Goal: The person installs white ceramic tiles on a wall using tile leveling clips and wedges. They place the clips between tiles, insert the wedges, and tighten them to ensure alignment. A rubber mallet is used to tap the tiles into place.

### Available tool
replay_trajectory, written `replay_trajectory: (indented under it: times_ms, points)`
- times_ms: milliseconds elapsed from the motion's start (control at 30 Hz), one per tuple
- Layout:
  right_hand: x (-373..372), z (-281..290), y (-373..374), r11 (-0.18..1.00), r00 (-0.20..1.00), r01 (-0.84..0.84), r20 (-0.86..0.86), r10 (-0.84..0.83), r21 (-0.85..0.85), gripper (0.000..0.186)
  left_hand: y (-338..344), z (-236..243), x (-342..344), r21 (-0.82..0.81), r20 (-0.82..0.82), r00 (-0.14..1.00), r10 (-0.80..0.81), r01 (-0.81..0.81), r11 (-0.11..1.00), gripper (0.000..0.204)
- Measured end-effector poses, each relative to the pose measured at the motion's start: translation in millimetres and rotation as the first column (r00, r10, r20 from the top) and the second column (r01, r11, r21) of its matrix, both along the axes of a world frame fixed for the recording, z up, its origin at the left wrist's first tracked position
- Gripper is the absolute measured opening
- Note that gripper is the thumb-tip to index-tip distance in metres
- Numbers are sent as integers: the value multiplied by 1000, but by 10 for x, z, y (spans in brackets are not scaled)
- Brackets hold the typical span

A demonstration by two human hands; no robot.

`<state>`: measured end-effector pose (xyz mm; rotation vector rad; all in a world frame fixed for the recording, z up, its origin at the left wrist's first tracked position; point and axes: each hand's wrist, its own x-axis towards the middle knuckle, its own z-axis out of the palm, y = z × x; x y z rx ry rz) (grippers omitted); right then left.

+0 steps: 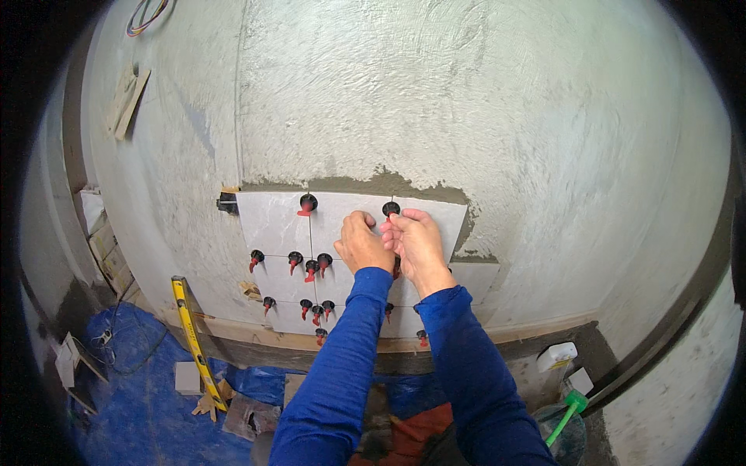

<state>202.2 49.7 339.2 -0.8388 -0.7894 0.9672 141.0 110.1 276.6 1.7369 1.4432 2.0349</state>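
My left hand point(361, 242) rests against white marbled tiles point(272, 219) on the wall, its fingers curled together; whatever they may hold is hidden. Just right of it, my right hand point(413, 242) pinches the red handle of a black tile-levelling clip point(391, 210) at the top joint between two tiles. More such clips point(308, 203) sit along the joints, several lower down point(295, 261). Grey mortar point(373, 186) shows above and beside the tiled rows.
A yellow spirit level point(198, 342) leans at lower left above a blue sheet point(140, 404) with a loose tile point(187, 377) and cables. At lower right are a white container point(556, 356) and a bucket with a green-handled tool point(573, 404). Wires point(142, 19) hang from the plastered wall point(505, 93).
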Motion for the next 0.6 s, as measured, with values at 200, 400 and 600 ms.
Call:
replay_trajectory:
  times_ms: [200,400,600]
  points:
    - [18,-47,-6,999,999,-36,7,36,24,48,-11,19,-122,-59,82,981,-175,180,982,28]
    - [25,-53,3,999,999,-35,16,35,32,46,89,112,-370,363,-249,956,-153,238,901,42]
    - [21,-32,22,999,999,-34,-12,35,34,47,161,151,-302,482,-323,946,-35,196,854,42]
